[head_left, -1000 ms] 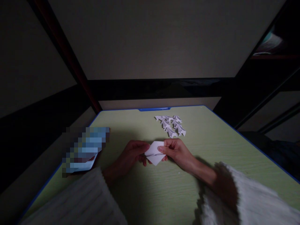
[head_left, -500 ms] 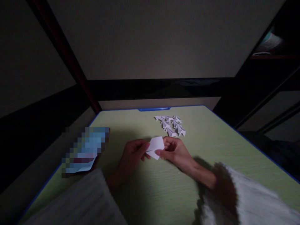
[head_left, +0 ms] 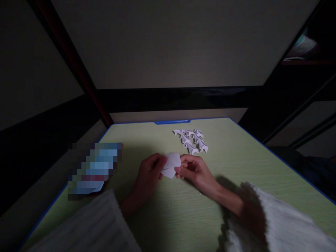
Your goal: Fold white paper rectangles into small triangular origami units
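A small folded piece of white paper (head_left: 172,161) is held above the middle of the table, with a crease or flap edge running across its lower part. My left hand (head_left: 149,171) pinches its left side, thumb on top. From the right, my right hand (head_left: 196,170) grips the other edge between thumb and fingers. The fingers beneath the paper are partly hidden. Just beyond my hands lies a group of several small folded white paper pieces (head_left: 193,148), pointed and close together.
The light green table (head_left: 236,150) has a blue rim and a blue handle (head_left: 172,122) at its far edge. On the left lies a flat device with a blurred-out screen (head_left: 101,164). A dark-banded panel (head_left: 170,99) stands behind the table.
The paper has shifted slightly left and turned a little between my fingers. My right hand has come slightly left with it. Both hands keep hold, and the paper pieces beyond stay put.
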The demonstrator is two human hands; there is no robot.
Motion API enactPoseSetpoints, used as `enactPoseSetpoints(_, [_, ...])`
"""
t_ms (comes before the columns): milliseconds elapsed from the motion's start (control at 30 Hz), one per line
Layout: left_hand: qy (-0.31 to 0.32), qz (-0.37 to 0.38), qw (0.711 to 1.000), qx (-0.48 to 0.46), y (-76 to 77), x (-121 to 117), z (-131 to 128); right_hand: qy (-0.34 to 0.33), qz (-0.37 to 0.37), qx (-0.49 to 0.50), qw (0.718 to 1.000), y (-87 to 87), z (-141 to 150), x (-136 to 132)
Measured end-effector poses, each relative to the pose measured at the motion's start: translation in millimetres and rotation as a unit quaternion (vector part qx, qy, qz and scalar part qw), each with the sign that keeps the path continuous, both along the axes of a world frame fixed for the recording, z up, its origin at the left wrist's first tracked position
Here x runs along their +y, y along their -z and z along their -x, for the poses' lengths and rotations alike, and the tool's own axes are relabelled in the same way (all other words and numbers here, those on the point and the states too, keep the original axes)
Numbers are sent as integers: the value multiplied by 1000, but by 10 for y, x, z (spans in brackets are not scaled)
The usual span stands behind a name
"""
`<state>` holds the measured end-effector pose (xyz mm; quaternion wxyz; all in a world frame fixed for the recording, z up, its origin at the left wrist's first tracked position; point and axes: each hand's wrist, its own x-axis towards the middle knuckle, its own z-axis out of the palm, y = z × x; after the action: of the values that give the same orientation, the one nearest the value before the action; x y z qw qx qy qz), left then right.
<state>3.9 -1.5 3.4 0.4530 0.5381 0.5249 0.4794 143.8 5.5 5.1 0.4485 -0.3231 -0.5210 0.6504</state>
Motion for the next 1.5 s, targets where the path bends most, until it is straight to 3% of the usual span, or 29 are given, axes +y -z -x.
enactPoseSetpoints(133, [3, -14, 999, 35, 15, -24, 1, 12, -15, -41, 999, -17, 3, -18])
enactPoseSetpoints(333, [-37, -38, 993, 103, 4, -26, -10, 33, 18, -62, 997, -24, 65, -69])
enactPoseSetpoints(533, [4, -45, 998, 51, 17, -61, -2, 80, 47, -39, 995, -24, 84, -90])
enactPoseSetpoints(667, [6, -58, 995, 80, 9, -87, -5, 54, 44, -34, 997, -37, 91, -104])
enactPoseSetpoints(800, [-3, -57, 994, 90, 1, -90, -16, 21, -23, -40, 999, -22, 77, -143])
enactPoseSetpoints(933, [4, -57, 997, 60, 8, -100, -21, 68, -123, -84, 987, -23, 37, -170])
enactPoseSetpoints(1067, [7, -77, 993, 92, -6, -133, -44, 166, -245, -147, 944, -53, 5, -178])
enactPoseSetpoints(1167, [19, -86, 989, 118, -28, -165, -74, 202, -322, -147, 913, -63, -9, -185])
enactPoseSetpoints(1333, [29, -112, 979, 169, -50, -194, -104, 231, -363, -153, 890, -58, -13, -194])
enactPoseSetpoints(1500, [38, -118, 975, 183, -55, -184, -105, 221, -373, -162, 886, -53, 2, -192])
